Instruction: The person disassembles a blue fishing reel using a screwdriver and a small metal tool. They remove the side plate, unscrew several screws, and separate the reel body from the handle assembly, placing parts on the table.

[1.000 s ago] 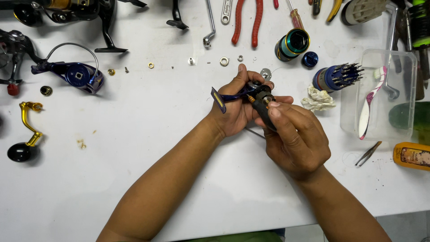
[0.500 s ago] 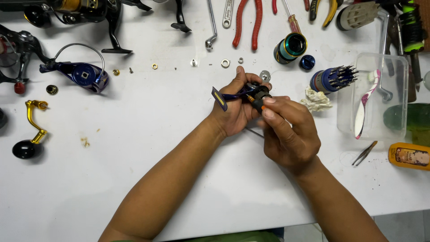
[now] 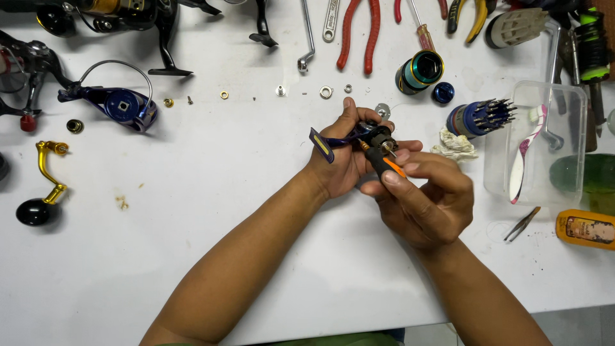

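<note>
White and lightly scuffed, the table (image 3: 192,256) filled nearly the whole view, its near edge showing only a dim strip of floor at the right corner. Two bare forearms reached across its near part. The right hand (image 3: 423,198) had its fingers closed around a small screwdriver (image 3: 384,165) with a black and orange grip. Just left of it and touching it, the left hand (image 3: 343,160) had its fingers clamped on a dark purple reel part (image 3: 346,138), held up above the middle of the table, with the screwdriver's tip set against it.

To the right lay tweezers (image 3: 522,224) and an orange flat tin (image 3: 586,229). Farther right stood a clear plastic tub (image 3: 544,102) holding a toothbrush (image 3: 525,157), with a crumpled rag (image 3: 453,146) and a round bit holder (image 3: 477,118) beside it. To the left lay a gold crank handle (image 3: 41,186) with a black knob, and beyond it a purple reel body (image 3: 118,106). A row of small washers and screws (image 3: 327,92) lay just beyond the hands. At the far edge lay red-handled pliers (image 3: 359,32), a wrench (image 3: 307,38) and black reel frames (image 3: 128,16), none blocking the hands.
</note>
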